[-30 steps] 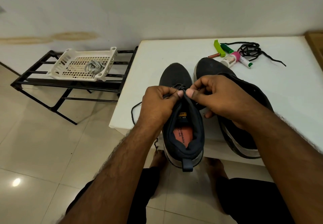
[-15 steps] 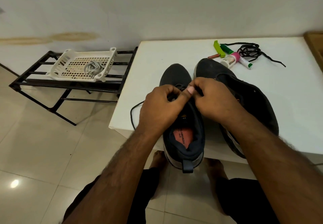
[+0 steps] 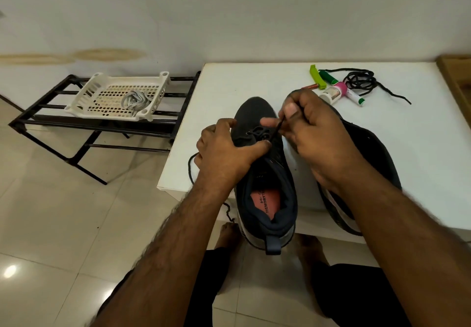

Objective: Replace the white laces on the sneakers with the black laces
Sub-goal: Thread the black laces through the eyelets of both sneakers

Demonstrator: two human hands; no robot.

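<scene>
I see the left sneaker (image 3: 265, 173) standing on the white table (image 3: 229, 92), its heel hanging over the near edge, with the black lace (image 3: 275, 130) threaded through the eyelets nearest the toe. The left hand (image 3: 224, 153) rests on the side of that sneaker, thumb across the tongue and fingers curled round the upper, holding it steady. The right hand (image 3: 313, 128) is raised just above the eyelets, thumb and forefinger pinching the tip of the black lace, the other fingers curled in. The lace's other end trails off the table's left edge and hangs down. The second sneaker (image 3: 372, 163) lies just beside the first, partly under my right forearm. A spare black lace (image 3: 362, 83) sits coiled at the far side of the table, next to a green clip (image 3: 317, 77) and a small bottle (image 3: 334, 93). The white laces (image 3: 133, 99) lie bunched in a white basket (image 3: 84, 97) on a black rack (image 3: 51, 120), well apart from the table
</scene>
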